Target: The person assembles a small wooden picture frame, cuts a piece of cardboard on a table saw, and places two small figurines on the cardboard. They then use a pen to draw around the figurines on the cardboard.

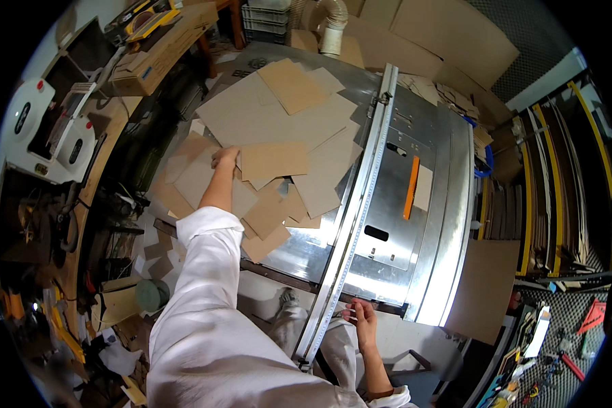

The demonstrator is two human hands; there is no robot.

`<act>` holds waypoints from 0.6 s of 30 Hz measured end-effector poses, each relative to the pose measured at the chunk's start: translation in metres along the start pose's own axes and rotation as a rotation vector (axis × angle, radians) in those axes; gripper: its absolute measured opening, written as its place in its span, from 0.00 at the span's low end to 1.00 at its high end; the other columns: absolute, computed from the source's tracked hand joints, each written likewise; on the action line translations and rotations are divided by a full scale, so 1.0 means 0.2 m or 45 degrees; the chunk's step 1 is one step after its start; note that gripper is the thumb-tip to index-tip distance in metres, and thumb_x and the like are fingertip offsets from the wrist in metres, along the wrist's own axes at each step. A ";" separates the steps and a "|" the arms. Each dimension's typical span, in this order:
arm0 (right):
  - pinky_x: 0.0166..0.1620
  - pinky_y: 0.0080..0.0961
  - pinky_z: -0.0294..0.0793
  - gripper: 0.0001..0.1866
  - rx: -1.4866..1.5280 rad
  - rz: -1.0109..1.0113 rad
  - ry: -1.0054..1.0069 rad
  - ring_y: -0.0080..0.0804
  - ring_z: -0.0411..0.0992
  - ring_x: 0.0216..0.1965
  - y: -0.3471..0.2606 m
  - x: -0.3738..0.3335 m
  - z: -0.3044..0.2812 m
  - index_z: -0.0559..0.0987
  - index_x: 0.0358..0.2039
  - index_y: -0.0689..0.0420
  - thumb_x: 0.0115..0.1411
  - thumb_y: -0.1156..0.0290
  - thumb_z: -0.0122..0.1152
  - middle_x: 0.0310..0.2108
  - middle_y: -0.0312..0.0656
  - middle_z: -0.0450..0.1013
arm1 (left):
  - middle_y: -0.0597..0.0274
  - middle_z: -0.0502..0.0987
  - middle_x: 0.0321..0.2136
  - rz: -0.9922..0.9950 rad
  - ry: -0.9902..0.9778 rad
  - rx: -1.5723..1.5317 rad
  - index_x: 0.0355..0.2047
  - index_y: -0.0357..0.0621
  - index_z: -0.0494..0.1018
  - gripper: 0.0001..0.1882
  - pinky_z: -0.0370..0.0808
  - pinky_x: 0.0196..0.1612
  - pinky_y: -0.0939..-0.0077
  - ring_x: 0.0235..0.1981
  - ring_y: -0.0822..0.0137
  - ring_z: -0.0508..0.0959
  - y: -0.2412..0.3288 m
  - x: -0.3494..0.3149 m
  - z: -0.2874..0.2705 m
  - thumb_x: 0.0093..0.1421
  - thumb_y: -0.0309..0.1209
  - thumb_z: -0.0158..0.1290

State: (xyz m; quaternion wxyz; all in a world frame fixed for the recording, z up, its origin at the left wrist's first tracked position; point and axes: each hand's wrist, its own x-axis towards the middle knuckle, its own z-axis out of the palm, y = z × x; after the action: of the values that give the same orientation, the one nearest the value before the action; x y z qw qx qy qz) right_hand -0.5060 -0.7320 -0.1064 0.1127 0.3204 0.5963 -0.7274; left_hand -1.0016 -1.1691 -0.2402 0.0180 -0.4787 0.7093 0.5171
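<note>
A loose pile of flat grey and brown board sheets covers the left half of a metal machine table (299, 257). My left hand (226, 158) reaches over the pile, its fingers closed at the left edge of a tan rectangular board (275, 160). The fingertips are partly hidden there. Under and around it lie a large grey board (234, 112), a tan board (292, 85) and smaller offcuts (266, 214). By the table's front edge, right of the long rail, my right hand (362, 317) hangs with loosely bent fingers apart, holding nothing that I can see.
A long metal rail with a scale (357, 211) crosses the table. Right of it lie an orange strip (411, 188) and a small pale board (423, 188). A shelf of upright sheets (557, 183) stands right; a cluttered workbench (109, 143) left; a ducting hose (332, 34) behind.
</note>
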 end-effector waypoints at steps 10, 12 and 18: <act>0.39 0.24 0.77 0.17 -0.011 -0.030 0.034 0.27 0.75 0.36 -0.01 -0.05 -0.04 0.72 0.48 0.60 0.69 0.59 0.50 0.39 0.42 0.75 | 0.62 0.70 0.24 0.664 -0.329 -0.329 0.30 0.37 0.70 0.14 0.65 0.35 0.64 0.29 0.66 0.69 0.77 -0.54 -0.36 0.62 0.38 0.47; 0.38 0.21 0.76 0.17 0.004 -0.041 0.035 0.26 0.75 0.35 -0.01 -0.07 -0.04 0.72 0.49 0.61 0.69 0.60 0.49 0.38 0.42 0.75 | 0.56 0.74 0.37 0.779 -0.401 -0.407 0.40 0.34 0.74 0.17 0.68 0.40 0.65 0.36 0.64 0.72 0.93 -0.74 -0.57 0.61 0.37 0.48; 0.39 0.21 0.76 0.16 -0.010 -0.015 -0.073 0.25 0.75 0.36 -0.02 -0.10 0.00 0.73 0.48 0.60 0.69 0.61 0.49 0.38 0.41 0.75 | 0.44 0.72 0.51 0.837 0.155 0.186 0.54 0.31 0.69 0.31 0.66 0.52 0.65 0.51 0.57 0.73 0.67 -1.01 -1.57 0.62 0.47 0.48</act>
State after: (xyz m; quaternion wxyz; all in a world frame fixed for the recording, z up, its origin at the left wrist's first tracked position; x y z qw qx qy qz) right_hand -0.4919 -0.7357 -0.0909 0.1267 0.2953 0.5975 -0.7347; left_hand -0.8391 -1.2710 0.1065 -0.1577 -0.2518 0.8607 0.4134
